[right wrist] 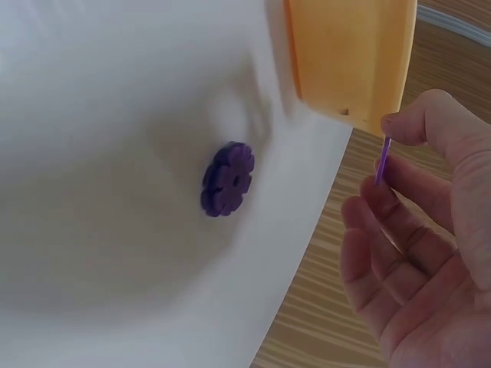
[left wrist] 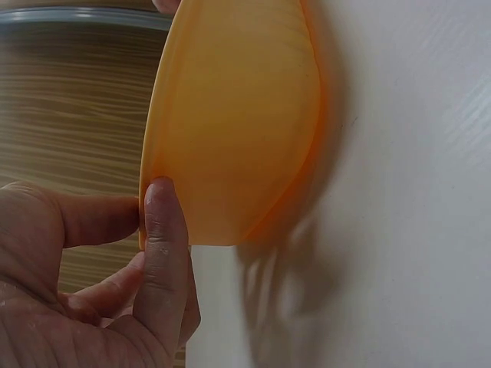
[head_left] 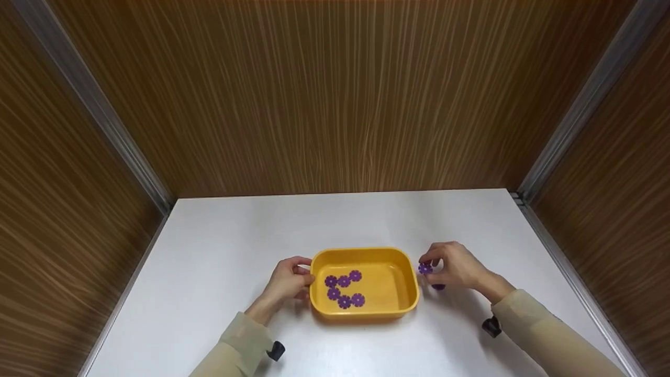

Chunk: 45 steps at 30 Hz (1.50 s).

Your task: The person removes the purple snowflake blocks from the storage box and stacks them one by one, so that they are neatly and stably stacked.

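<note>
A smooth yellow tray with rounded corners sits on the plain white tabletop, six flat purple flower-shaped discs with notched edges lying toward its left side. The left hand pinches the tray's left rim between thumb and fingers. Just beside the opposite wall, the right hand pinches a single purple disc at its edge, nearly edge-on from the right wrist and very thin. Below that hand, a small purple stack rests on the tabletop, mostly covered in the head view; its layers are hard to count. The left wrist view cuts off the tray's top end.
</note>
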Motion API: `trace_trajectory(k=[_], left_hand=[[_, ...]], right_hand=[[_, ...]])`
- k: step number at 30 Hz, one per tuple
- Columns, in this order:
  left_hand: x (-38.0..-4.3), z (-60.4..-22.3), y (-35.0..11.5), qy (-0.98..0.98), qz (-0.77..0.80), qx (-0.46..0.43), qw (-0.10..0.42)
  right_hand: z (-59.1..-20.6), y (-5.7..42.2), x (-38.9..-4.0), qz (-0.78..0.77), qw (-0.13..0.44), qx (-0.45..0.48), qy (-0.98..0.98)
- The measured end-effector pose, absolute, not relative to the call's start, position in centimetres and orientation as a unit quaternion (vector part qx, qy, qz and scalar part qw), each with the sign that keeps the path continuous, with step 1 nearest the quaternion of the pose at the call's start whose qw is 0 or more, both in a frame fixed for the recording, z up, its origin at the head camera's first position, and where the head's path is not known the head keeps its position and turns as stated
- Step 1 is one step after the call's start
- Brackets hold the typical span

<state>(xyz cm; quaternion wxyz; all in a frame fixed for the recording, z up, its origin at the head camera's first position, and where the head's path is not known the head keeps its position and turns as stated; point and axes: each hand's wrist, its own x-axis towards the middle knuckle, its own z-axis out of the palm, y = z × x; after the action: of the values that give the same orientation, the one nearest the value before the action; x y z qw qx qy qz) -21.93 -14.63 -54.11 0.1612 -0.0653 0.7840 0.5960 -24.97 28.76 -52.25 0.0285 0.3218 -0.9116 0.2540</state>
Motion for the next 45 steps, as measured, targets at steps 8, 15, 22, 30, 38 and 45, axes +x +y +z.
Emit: trace_trajectory(k=[8, 15, 22, 30, 38, 45], left_hand=[[-21.9, -54.0, -14.5, 0.787, 0.59, -0.071, 0.164], [-21.9, -54.0, -14.6, 0.786, 0.592, -0.069, 0.164], [-21.9, -53.9, -14.6, 0.79, 0.588, -0.068, 0.162], [-21.8, -53.9, -14.5, 0.791, 0.584, -0.074, 0.165], [-21.9, -54.0, -14.5, 0.789, 0.587, -0.074, 0.166], [-21.9, -54.2, -14.5, 0.787, 0.59, -0.075, 0.164]], right_hand=[[-52.5, 29.4, -24.7, 0.244, 0.02, 0.294, -0.924], [-53.1, 30.1, -24.4, 0.241, 0.009, 0.277, -0.93], [-53.6, 30.8, -24.2, 0.236, -0.006, 0.257, -0.937], [-54.3, 31.3, -24.0, 0.231, -0.033, 0.234, -0.944], [-55.1, 31.6, -23.8, 0.229, -0.035, 0.241, -0.943], [-55.2, 31.4, -23.8, 0.227, -0.052, 0.22, -0.947]])
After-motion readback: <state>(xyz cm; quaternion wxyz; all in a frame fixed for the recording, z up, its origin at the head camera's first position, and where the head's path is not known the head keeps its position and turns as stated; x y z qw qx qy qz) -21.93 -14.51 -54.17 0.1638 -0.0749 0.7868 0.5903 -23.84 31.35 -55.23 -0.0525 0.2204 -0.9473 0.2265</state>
